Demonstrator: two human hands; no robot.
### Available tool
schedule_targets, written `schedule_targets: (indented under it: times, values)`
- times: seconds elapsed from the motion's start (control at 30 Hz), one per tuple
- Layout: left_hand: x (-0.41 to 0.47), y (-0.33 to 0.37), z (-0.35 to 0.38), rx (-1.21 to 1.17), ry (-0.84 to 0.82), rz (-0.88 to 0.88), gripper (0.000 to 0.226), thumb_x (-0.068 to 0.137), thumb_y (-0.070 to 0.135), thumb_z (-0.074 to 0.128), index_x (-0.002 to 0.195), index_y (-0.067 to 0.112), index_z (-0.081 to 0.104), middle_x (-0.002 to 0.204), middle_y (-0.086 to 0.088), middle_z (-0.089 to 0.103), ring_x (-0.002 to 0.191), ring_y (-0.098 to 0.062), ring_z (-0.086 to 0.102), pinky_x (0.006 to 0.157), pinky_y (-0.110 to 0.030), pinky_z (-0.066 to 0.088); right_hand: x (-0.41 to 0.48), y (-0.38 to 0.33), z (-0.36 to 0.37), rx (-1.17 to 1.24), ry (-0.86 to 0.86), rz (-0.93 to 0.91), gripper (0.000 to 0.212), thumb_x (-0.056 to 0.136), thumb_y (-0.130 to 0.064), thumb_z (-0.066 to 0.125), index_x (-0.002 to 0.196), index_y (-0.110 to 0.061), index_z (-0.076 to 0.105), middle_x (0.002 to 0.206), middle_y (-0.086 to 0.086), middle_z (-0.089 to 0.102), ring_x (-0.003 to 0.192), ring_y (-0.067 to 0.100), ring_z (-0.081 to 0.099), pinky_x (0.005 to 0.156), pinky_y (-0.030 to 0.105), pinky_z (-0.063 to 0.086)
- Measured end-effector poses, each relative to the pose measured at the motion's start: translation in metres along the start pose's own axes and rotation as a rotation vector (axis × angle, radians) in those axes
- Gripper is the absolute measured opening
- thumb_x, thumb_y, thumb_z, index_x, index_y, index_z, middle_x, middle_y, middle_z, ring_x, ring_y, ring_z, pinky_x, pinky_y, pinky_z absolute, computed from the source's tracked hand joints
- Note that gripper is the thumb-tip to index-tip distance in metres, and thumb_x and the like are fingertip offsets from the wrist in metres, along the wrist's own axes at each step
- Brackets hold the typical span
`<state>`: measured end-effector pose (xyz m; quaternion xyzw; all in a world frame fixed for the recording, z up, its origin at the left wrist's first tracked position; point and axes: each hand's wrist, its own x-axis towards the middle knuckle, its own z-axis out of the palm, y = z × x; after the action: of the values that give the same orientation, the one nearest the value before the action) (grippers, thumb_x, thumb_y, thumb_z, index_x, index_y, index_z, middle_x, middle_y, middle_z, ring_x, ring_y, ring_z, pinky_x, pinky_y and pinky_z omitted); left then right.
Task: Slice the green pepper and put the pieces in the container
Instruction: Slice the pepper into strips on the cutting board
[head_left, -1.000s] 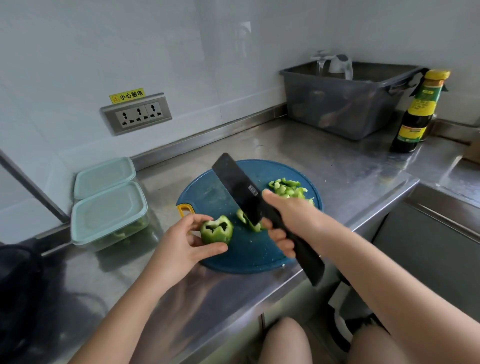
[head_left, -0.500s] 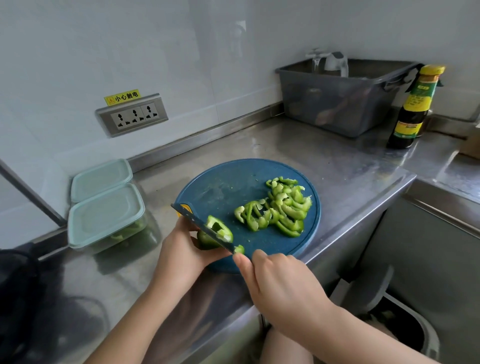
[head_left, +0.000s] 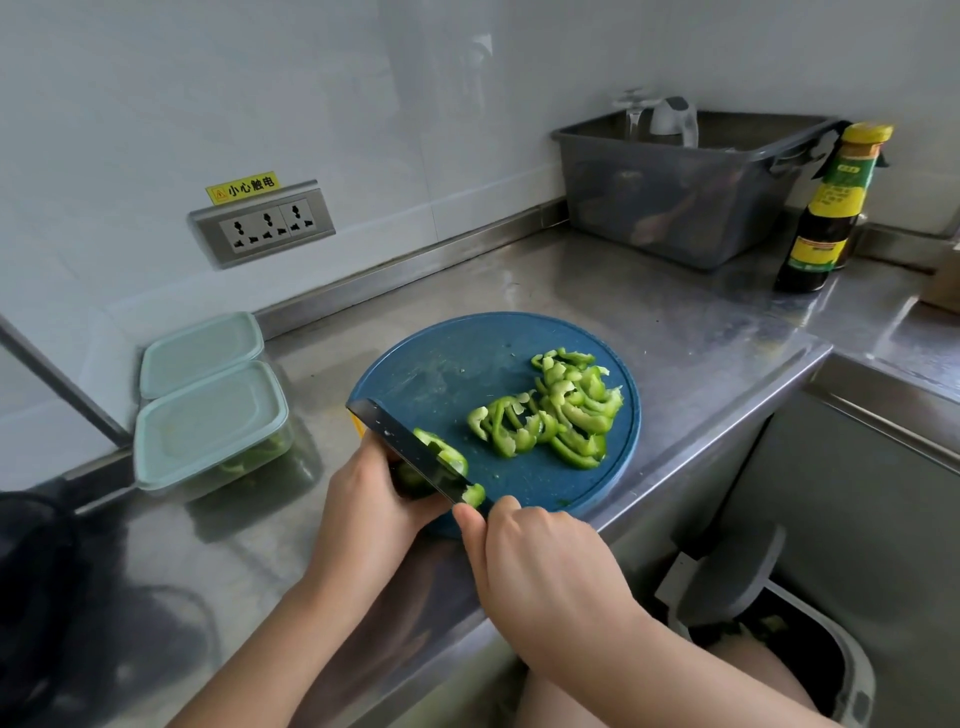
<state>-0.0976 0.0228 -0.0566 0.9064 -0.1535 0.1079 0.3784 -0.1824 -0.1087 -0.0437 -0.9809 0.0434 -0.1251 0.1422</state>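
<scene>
Green pepper (head_left: 439, 460) sits at the near left edge of the round blue board (head_left: 447, 364), grasped by the left hand (head_left: 374, 499); the right hand (head_left: 540, 566) grips the knife (head_left: 410, 452) cutting it; slices (head_left: 556, 410) lie right.

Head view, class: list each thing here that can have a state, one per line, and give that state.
Pepper: part-cut, held on the board.
Slices: piled on the board.
Knife: blade down in the pepper.
Near container: lid on.
Far container: lid on.
Bottle: upright, capped.
Left hand: steadying the pepper.
Right hand: gripping the knife.
</scene>
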Motion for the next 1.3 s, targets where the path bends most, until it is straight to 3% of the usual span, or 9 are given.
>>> schedule_targets:
  times: [0.1, 0.17, 0.37, 0.63, 0.83, 1.03, 1.1, 1.2, 1.3]
  values:
    - [0.000, -0.003, 0.001, -0.022, -0.007, -0.007, 0.051, 0.051, 0.043, 0.081, 0.090, 0.031, 0.049, 0.079, 0.017, 0.067, 0.075, -0.007, 0.062, 0.060, -0.005, 0.040, 0.010, -0.007, -0.007, -0.083, -0.079, -0.067, 0.048, 0.099, -0.046, 0.025, 0.061, -0.017, 0.021, 0.050, 0.000, 0.020, 0.042, 0.020, 0.010, 0.041, 0.027, 0.004]
    - [0.001, -0.003, 0.001, -0.009, 0.005, -0.006, 0.052, 0.053, 0.040, 0.082, 0.091, 0.030, 0.048, 0.077, 0.016, 0.066, 0.074, -0.009, 0.061, 0.060, -0.005, 0.040, 0.014, -0.005, -0.008, 0.040, -0.169, -0.113, 0.049, 0.100, -0.047, 0.016, 0.063, -0.016, 0.022, 0.061, 0.003, 0.034, 0.048, 0.023, 0.024, 0.044, 0.029, 0.012]
    - [0.002, -0.002, 0.003, 0.002, 0.022, -0.035, 0.058, 0.054, 0.037, 0.087, 0.099, 0.018, 0.056, 0.088, 0.014, 0.065, 0.086, -0.013, 0.063, 0.062, -0.008, 0.040, 0.014, 0.005, -0.011, 0.050, -0.236, -0.095, 0.049, 0.100, -0.048, 0.015, 0.062, -0.018, 0.022, 0.060, -0.001, 0.028, 0.050, 0.023, 0.028, 0.045, 0.033, 0.019]
    - [0.002, -0.003, 0.005, 0.031, 0.059, -0.018, 0.051, 0.056, 0.039, 0.084, 0.091, 0.018, 0.053, 0.088, 0.008, 0.064, 0.078, -0.012, 0.057, 0.060, -0.008, 0.038, 0.008, 0.017, -0.006, 0.048, -0.245, -0.091, 0.049, 0.099, -0.049, 0.014, 0.062, -0.018, 0.022, 0.060, -0.002, 0.031, 0.052, 0.026, 0.032, 0.047, 0.033, 0.022]
    - [0.002, -0.003, 0.005, -0.010, 0.055, -0.065, 0.051, 0.054, 0.044, 0.082, 0.085, 0.017, 0.052, 0.083, 0.008, 0.065, 0.077, -0.014, 0.061, 0.062, -0.023, 0.043, 0.019, 0.021, -0.008, 0.159, -0.276, -0.103, 0.053, 0.100, -0.047, 0.019, 0.060, -0.014, 0.030, 0.059, 0.001, 0.036, 0.059, 0.030, 0.038, 0.059, 0.034, 0.030]
    - [0.002, -0.005, 0.006, -0.017, 0.066, -0.091, 0.047, 0.057, 0.037, 0.085, 0.079, 0.018, 0.048, 0.075, 0.007, 0.062, 0.069, -0.005, 0.057, 0.053, -0.011, 0.037, 0.043, 0.024, -0.013, 0.289, -0.347, -0.147, 0.049, 0.104, -0.033, 0.021, 0.057, -0.017, 0.024, 0.055, 0.008, 0.035, 0.066, 0.038, 0.051, 0.065, 0.046, 0.042]
    - [0.002, -0.005, 0.006, -0.020, 0.059, -0.098, 0.046, 0.057, 0.035, 0.085, 0.078, 0.017, 0.047, 0.072, 0.007, 0.060, 0.065, -0.002, 0.054, 0.052, -0.011, 0.037, 0.051, 0.020, -0.020, 0.321, -0.402, -0.168, 0.045, 0.105, -0.024, 0.019, 0.061, -0.019, 0.024, 0.058, 0.006, 0.034, 0.074, 0.039, 0.055, 0.069, 0.047, 0.044]
    - [0.002, -0.005, 0.006, -0.045, 0.058, -0.103, 0.047, 0.057, 0.032, 0.086, 0.077, 0.017, 0.046, 0.069, 0.007, 0.059, 0.062, -0.003, 0.053, 0.051, -0.012, 0.036, 0.068, 0.017, -0.021, 0.239, -0.461, -0.219, 0.037, 0.105, -0.024, 0.018, 0.083, -0.010, 0.045, 0.064, 0.004, 0.039, 0.077, 0.034, 0.054, 0.071, 0.042, 0.046]
    - [0.002, -0.005, 0.006, -0.065, 0.053, -0.101, 0.047, 0.056, 0.029, 0.087, 0.077, 0.017, 0.047, 0.071, 0.007, 0.061, 0.062, -0.002, 0.054, 0.053, -0.012, 0.037, 0.086, 0.008, -0.016, 0.149, -0.518, -0.171, 0.020, 0.102, -0.011, 0.028, 0.111, -0.005, 0.045, 0.081, 0.011, 0.052, 0.074, 0.029, 0.052, 0.053, 0.028, 0.042]
